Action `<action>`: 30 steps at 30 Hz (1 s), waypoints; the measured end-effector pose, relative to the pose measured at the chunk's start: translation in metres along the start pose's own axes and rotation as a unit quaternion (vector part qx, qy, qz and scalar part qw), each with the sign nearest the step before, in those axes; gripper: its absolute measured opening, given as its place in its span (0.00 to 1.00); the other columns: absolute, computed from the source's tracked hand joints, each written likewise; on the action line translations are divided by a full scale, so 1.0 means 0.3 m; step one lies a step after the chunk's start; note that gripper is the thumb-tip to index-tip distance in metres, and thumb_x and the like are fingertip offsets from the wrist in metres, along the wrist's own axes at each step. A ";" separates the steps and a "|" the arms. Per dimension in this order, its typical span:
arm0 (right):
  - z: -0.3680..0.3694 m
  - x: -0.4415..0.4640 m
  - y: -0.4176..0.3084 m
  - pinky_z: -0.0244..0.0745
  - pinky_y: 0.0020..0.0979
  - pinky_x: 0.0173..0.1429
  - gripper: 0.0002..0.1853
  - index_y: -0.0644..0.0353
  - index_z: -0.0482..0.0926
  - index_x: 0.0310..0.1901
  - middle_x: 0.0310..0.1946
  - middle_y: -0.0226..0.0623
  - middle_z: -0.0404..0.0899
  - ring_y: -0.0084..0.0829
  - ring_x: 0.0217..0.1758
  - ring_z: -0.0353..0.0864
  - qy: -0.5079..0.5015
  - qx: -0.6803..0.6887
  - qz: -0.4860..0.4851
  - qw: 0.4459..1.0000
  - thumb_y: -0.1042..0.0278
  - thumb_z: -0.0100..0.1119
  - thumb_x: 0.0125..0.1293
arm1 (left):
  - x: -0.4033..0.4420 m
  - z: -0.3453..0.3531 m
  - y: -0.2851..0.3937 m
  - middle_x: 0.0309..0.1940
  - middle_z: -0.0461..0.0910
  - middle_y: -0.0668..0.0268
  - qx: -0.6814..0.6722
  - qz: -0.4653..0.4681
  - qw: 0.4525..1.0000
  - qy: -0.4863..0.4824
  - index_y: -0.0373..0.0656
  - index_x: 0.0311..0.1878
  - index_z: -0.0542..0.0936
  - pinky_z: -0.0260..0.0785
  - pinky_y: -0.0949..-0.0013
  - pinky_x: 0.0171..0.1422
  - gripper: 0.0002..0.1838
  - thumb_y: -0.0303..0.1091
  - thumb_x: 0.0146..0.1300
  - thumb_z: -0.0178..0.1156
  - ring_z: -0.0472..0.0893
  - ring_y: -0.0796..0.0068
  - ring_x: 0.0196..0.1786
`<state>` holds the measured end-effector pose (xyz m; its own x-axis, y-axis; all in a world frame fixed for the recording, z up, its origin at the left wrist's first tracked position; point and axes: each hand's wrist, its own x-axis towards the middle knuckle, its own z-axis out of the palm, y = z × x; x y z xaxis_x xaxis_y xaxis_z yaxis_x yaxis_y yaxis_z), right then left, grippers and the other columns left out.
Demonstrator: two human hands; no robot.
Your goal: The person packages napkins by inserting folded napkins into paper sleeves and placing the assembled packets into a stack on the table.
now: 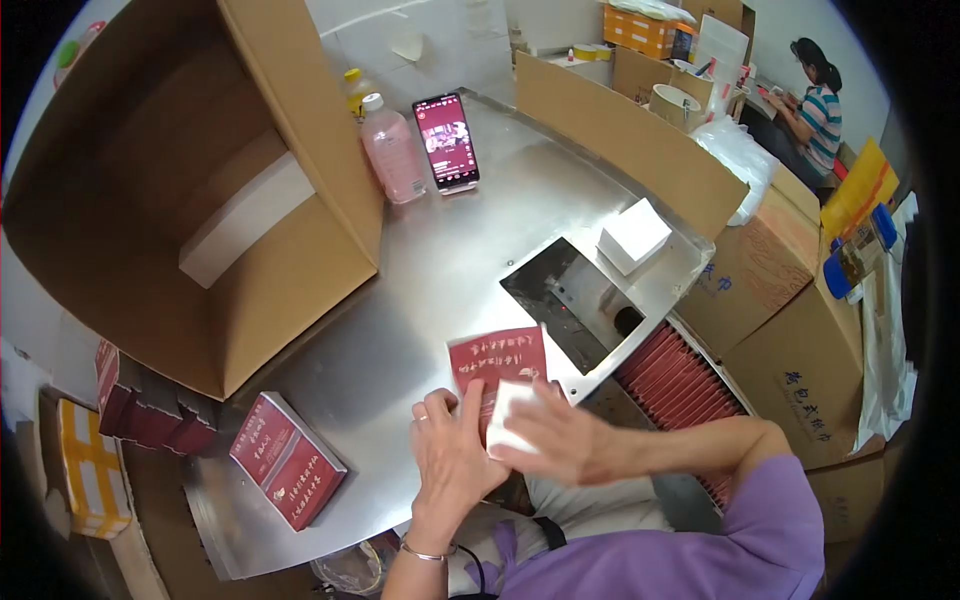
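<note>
At the metal table's front edge, my left hand (448, 440) is closed on a red printed packet sleeve (500, 355), with its fingers along the near side. My right hand (560, 432) is smeared by motion. It grips a white block of folded tissues (508, 412) against the sleeve's near part. Fingers and tissues cover the sleeve's lower half. Left of my hands lies a finished-looking red and white tissue packet (288, 462), apart from both.
A large open carton (300, 270) stands at left, holding a white box (250, 215). Behind are a pink bottle (394, 150) and a lit phone (447, 143). A rectangular opening (570, 300) and white block (635, 237) lie right, above packed red packets (680, 380). A person (815, 120) sits at far right.
</note>
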<state>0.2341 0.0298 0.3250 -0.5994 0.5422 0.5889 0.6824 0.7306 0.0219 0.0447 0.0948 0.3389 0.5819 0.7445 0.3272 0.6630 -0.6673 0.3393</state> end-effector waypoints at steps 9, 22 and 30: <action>0.151 0.005 0.388 0.64 0.67 0.67 0.09 0.62 0.79 0.45 0.38 0.51 0.82 0.52 0.46 0.82 -0.137 0.034 0.391 0.909 0.72 0.53 0.66 | -0.097 -0.056 -0.014 0.39 0.75 0.56 -0.105 -0.015 0.993 -0.050 0.39 0.76 0.63 0.69 0.52 0.47 0.43 0.30 0.57 0.68 0.76 0.53 0.42; -0.078 -0.218 0.590 0.68 0.45 0.54 0.12 0.62 0.83 0.40 0.37 0.42 0.78 0.41 0.48 0.76 0.056 -0.346 0.379 0.857 0.62 0.65 0.64 | -0.340 -0.342 -0.468 0.39 0.77 0.58 0.129 -0.290 0.945 0.081 0.39 0.42 0.75 0.57 0.50 0.68 0.09 0.22 0.58 0.60 0.72 0.53 0.50; -0.099 -0.242 0.615 0.73 0.46 0.50 0.08 0.65 0.84 0.39 0.37 0.47 0.77 0.47 0.45 0.77 0.098 -0.224 0.419 0.874 0.70 0.61 0.63 | -0.115 -0.175 -0.169 0.38 0.78 0.55 -0.096 -0.117 0.983 0.103 0.39 0.45 0.79 0.71 0.57 0.50 0.08 0.22 0.63 0.62 0.78 0.53 0.44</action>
<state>0.4159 0.1130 0.3102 0.2433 0.6952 0.6764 0.9693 -0.1496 -0.1949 -0.0336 0.1019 0.3568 0.3025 0.8717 0.3856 0.6545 -0.4840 0.5808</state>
